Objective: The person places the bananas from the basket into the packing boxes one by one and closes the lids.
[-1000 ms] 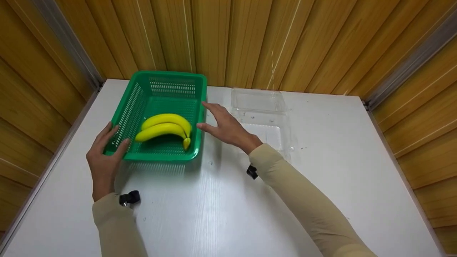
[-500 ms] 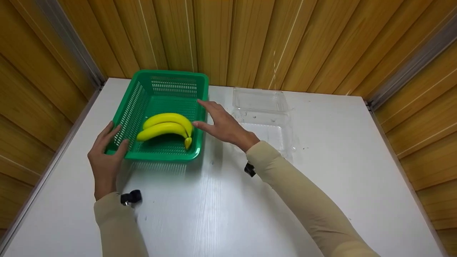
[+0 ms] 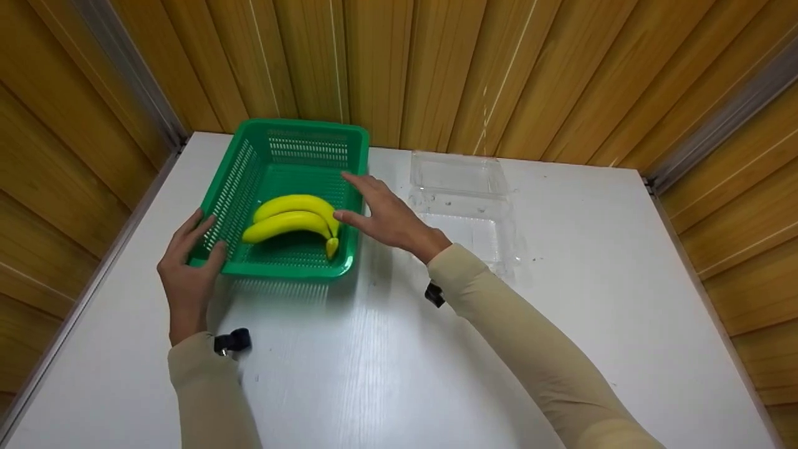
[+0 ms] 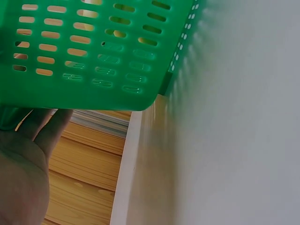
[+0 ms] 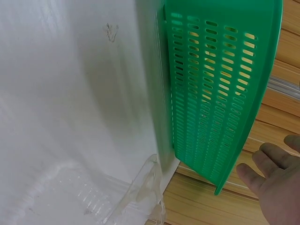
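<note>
Two yellow bananas [image 3: 290, 223], joined at one stem, lie in the front part of a green plastic basket [image 3: 287, 270] with slotted walls. My left hand [image 3: 187, 274] rests at the basket's front left corner, fingers along the left rim and thumb by the front rim. In the left wrist view its extended fingers [image 4: 52, 131] lie past the rim, the thumb hidden. My right hand [image 3: 393, 215] hovers over the right rim, fingers and thumb extended toward the bananas, holding nothing. In the right wrist view, a gap shows between its fingers [image 5: 251, 178] and the basket wall [image 5: 206, 93].
To the right of the basket stands a clear plastic box [image 3: 464, 234] with its lid [image 3: 458, 174] raised toward the back. Wood-patterned walls [image 3: 436, 75] close off the back and sides of the white table [image 3: 592, 280]. Small marks dot the tabletop.
My right hand has moved a little left, so its fingertips now reach over the basket's right rim. The left hand, basket and bananas keep their places; the view shifts slightly.
</note>
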Motion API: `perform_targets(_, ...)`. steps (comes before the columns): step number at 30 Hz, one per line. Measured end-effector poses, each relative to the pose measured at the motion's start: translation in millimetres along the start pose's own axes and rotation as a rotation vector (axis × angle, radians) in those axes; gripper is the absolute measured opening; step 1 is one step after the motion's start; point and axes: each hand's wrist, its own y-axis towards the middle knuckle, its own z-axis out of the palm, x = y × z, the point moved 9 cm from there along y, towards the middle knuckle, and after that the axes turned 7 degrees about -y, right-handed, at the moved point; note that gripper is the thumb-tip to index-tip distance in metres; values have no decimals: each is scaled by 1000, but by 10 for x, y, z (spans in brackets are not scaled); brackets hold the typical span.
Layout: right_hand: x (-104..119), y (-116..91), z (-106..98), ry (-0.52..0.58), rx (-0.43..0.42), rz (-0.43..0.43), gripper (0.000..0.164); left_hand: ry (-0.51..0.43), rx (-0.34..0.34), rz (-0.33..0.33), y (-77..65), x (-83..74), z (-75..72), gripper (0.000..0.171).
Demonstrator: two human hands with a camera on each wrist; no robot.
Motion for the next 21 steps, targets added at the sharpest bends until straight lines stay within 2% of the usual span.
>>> perform_targets(13,32,38,34,-13,8,-12,85,16,-12,41,33,91,-16,43)
perform_targets(21,68,85,63,-12,17,-9,84,12,-13,35,-1,-16,3,42)
